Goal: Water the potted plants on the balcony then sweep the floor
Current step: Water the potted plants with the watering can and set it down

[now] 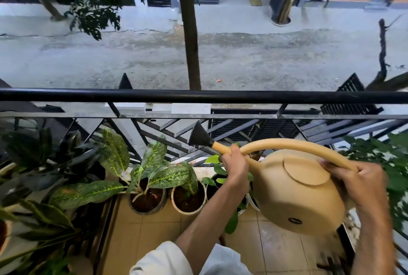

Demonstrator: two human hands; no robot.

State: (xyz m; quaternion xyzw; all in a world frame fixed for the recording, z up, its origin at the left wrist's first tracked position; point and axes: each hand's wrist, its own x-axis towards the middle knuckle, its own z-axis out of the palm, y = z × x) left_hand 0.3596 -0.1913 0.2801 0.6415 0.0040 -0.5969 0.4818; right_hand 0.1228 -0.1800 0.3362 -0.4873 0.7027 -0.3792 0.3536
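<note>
A tan watering can (298,195) is held tilted over the pots, its black rose (199,136) pointing left and up near the railing. My left hand (235,164) grips the spout just behind the rose. My right hand (362,178) grips the rear end of the long curved handle. Below the spout stand a dark pot (148,203) and a pale pot (188,200), both holding speckled green leaves. A third pot with small green leaves (217,181) is partly hidden behind my left forearm.
A black metal railing (198,96) runs across the balcony edge, with the street beyond. Dense leafy plants (44,186) fill the left side, and more foliage (388,164) stands at the right. Beige floor tiles (145,237) lie in front of the pots.
</note>
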